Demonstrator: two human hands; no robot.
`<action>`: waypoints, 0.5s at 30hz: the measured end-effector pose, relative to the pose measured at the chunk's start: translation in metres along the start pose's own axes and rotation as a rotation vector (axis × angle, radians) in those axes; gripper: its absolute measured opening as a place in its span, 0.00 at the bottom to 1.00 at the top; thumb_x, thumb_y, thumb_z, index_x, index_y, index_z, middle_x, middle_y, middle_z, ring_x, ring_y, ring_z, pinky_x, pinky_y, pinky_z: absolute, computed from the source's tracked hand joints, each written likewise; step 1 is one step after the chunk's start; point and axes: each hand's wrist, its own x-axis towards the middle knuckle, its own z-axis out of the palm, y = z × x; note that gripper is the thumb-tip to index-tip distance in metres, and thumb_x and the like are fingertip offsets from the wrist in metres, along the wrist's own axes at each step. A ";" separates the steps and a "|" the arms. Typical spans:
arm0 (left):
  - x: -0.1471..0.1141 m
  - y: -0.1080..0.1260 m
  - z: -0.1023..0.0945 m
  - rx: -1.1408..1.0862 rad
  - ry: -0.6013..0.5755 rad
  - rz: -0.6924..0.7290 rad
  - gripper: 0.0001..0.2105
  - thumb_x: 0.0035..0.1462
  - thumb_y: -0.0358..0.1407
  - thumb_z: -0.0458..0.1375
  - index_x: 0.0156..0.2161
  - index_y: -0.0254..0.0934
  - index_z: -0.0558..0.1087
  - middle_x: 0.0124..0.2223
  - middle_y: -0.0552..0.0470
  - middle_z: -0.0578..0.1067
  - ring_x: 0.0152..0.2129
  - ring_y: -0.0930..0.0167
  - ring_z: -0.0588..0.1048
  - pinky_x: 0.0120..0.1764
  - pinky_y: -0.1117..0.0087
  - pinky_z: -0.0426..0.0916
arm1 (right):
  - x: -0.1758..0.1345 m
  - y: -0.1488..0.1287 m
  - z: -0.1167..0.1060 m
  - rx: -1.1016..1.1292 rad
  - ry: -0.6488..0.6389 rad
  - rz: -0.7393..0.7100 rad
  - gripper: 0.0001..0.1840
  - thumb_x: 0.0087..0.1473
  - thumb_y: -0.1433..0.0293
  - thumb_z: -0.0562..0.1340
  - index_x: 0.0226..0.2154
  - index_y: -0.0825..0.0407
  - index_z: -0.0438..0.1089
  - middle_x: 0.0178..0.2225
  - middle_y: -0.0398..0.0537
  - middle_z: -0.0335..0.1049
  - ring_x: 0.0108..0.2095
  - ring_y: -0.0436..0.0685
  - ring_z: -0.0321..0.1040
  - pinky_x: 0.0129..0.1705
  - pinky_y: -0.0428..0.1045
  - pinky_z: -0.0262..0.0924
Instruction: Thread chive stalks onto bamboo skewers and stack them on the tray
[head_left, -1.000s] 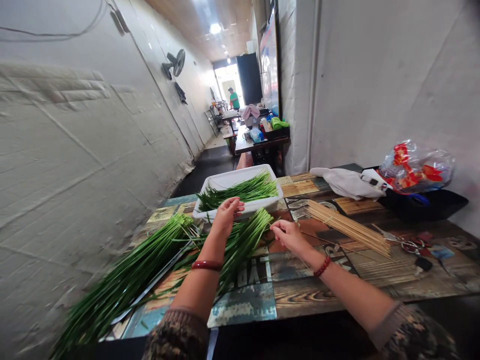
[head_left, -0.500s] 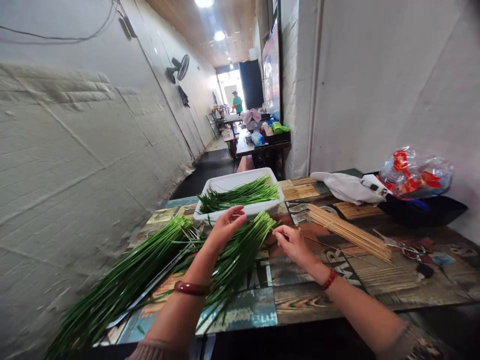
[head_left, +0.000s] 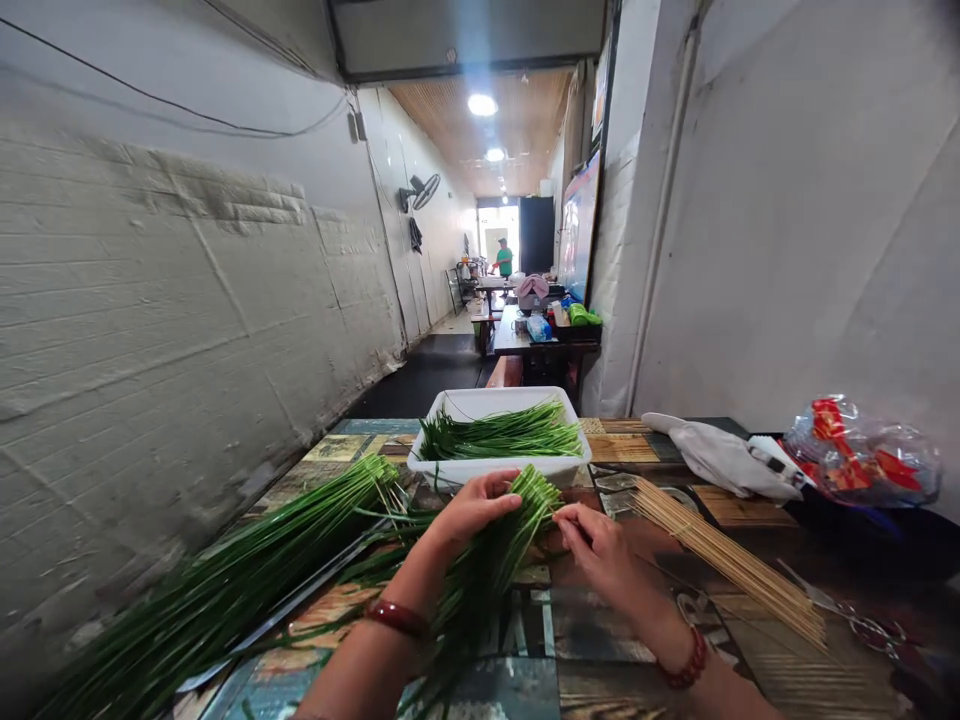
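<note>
My left hand (head_left: 480, 510) is closed around the upper part of a bunch of chives (head_left: 536, 495), pale cut ends toward the far side and dark leaves trailing toward me. Just right of those stems, my right hand (head_left: 600, 550) is pinched, apparently on a thin bamboo skewer mostly hidden by the fingers. To the right lies a bundle of bamboo skewers (head_left: 727, 560). A larger pile of chives (head_left: 247, 570) spreads over the table's left side. Behind my hands stands a white plastic tub (head_left: 499, 472) with more chives inside.
Scissors (head_left: 862, 625) lie at the right of the patchwork-patterned table (head_left: 600, 655). Beyond the skewers are a whitish cloth item (head_left: 720, 455) and a clear plastic bag (head_left: 862, 450) with red markings. A person in green (head_left: 504, 258) stands far down the room.
My left hand has come down from above the chives and closed on the bunch. My right hand stays pinched beside the stems. The camera view has tilted up and turned left.
</note>
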 end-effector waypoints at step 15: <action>0.022 -0.008 0.024 0.057 -0.170 -0.147 0.18 0.41 0.42 0.69 0.34 0.31 0.77 0.30 0.50 0.78 0.23 0.73 0.73 0.29 0.73 0.67 | -0.011 -0.016 -0.020 -0.055 -0.019 0.175 0.11 0.60 0.66 0.55 0.32 0.51 0.72 0.27 0.46 0.74 0.29 0.55 0.71 0.35 0.48 0.63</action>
